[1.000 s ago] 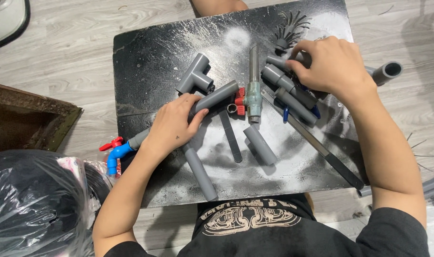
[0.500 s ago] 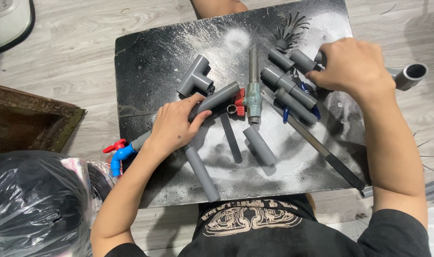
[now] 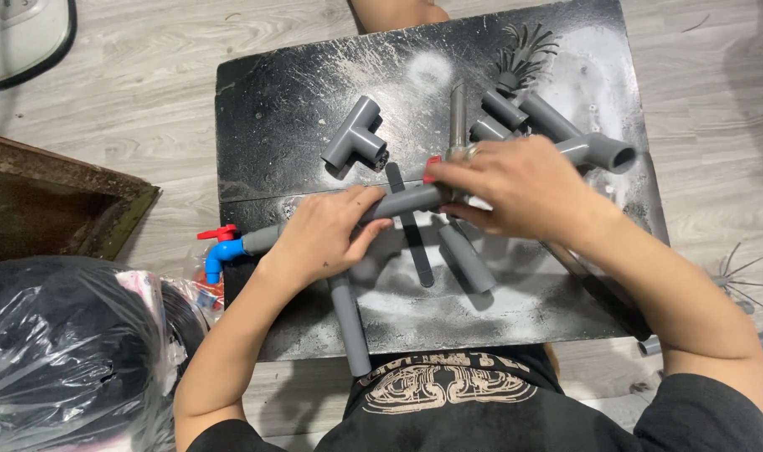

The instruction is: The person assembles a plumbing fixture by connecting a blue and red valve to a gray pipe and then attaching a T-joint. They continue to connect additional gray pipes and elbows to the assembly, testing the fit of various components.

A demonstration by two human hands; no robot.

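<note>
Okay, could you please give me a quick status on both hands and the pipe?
Left hand gripping grey pipe, blue tap on its end. Right hand closed over pipe's other end. Loose tee fitting and pipe offcuts lying close by.

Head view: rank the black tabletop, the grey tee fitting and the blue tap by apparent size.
1. black tabletop
2. grey tee fitting
3. blue tap, though it is only partly visible past the table edge.

A dusty black table (image 3: 264, 109) stands on pale grey wood-plank floor (image 3: 130, 92).
</note>
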